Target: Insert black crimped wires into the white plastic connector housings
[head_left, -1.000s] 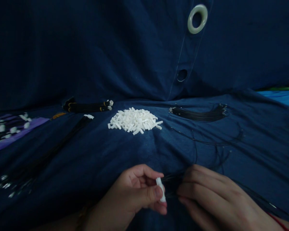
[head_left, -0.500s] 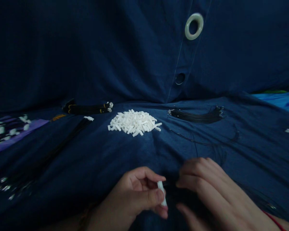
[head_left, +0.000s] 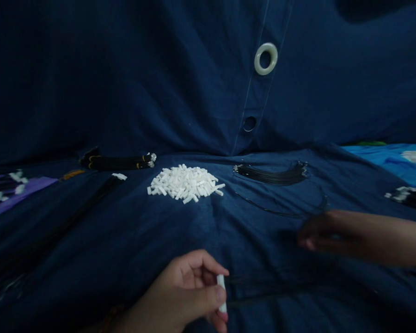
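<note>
My left hand pinches a small white plastic connector housing between thumb and fingers. Thin black wires run to the right from beside it, hard to see against the dark cloth. My right hand is over the cloth at the right, near a few loose black wires. Motion smears its fingers, so I cannot make out whether they hold anything. Beyond both hands lies a heap of white connector housings. Right of the heap is a bundle of black wires with metal tips.
Dark blue cloth covers the surface and rises behind, with a pale ring eyelet. Tied black wire bundles lie back left. Wires with a white connector stretch toward the left front. Blue material is at the right.
My right hand has moved away from my left hand, out to the right and farther back. My left hand still holds the white connector housing. The camera view has shifted slightly.
</note>
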`<state>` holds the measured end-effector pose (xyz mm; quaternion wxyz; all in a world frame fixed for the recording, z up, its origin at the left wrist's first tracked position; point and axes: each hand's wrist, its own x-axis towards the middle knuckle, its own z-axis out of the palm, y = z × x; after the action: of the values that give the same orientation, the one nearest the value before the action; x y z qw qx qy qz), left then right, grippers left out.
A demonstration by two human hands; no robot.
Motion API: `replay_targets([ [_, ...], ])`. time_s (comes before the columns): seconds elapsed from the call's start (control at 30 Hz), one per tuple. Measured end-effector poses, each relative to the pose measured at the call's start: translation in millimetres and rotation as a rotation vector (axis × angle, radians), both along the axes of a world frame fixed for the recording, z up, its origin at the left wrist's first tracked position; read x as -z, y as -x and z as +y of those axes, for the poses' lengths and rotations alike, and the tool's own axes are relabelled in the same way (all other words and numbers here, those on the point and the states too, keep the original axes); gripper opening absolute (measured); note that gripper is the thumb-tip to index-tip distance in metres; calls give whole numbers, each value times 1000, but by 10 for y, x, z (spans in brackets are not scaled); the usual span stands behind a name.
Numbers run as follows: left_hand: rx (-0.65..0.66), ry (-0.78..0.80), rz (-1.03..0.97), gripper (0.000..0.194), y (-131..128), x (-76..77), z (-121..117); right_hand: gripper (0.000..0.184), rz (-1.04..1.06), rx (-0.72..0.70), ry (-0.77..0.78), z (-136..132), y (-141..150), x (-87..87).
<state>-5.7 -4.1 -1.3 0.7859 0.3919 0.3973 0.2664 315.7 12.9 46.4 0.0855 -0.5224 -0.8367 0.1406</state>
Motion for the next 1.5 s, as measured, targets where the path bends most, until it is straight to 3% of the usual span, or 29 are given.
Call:
replay_targets([
  [0.1,-22,-8,28,26,-8,-18,-2,26,-82,115,-81,258,-2,244],
  [0.23,-35,-3,54,22,3,-34,-18,18,-111,184,-127,410,89,446],
  [0.5,1,2,48,43,-43,-202,91,13,-72,277,-121,407,86,457],
  [0.67,-24,4,30,44,-37,-252,102,15,46,257,-248,446,57,483],
  [0.83,-116,35,3,32,-24,-127,36,15,253,245,-732,131,322,222],
  [0.87,-139,41,-10,30,-24,-100,25,9,251,197,-749,21,426,158],
  [0.97,-176,71,-48,28,-32,-53,7,12,227,16,-719,-288,742,60],
  [1.07,-184,88,-71,28,-39,-58,9,23,202,0,-704,-462,925,142],
  [1.23,-145,84,-98,31,-33,-70,30,28,167,22,-710,-529,962,351],
  [1.5,-85,77,-75,33,-37,-58,38,23,196,-121,-635,-559,1200,359],
])
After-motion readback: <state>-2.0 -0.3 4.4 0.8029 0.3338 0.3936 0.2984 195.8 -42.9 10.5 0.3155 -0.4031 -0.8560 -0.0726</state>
